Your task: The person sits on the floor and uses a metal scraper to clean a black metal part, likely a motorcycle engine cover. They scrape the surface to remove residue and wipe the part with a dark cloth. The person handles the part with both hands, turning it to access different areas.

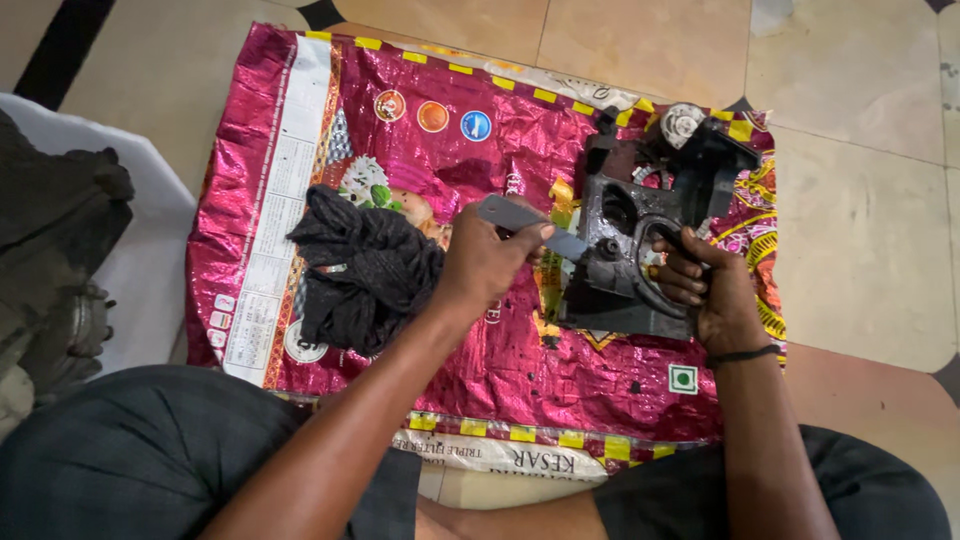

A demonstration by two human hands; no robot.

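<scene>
While I watch from far away, the left hand (485,265) sits in the middle of the frame with its fingers curled shut around a flat grey metal blade (520,222). The right hand (705,290), at the middle right, has its fingers hooked tight over the edge of a black, greasy metal machine part (615,255). That part lies on a shiny pink woven sack (400,150) spread over the pale tiled floor (860,230).

I think the work in hand is scraping dirt off the part, with one hand holding it down and the other working the blade. A next stroke would need a firm hold on the part and a flat, gentle push, so the blade does not slip toward the right-hand fingers.

The blade's long side runs from upper left to lower right, and its tip points right and touches the part's left side. The part's long side runs from the bottom toward the upper right of the frame, where a small whitish round piece (683,122) sits at its top. A crumpled black rag (365,265) lies just left of the left hand.
</scene>
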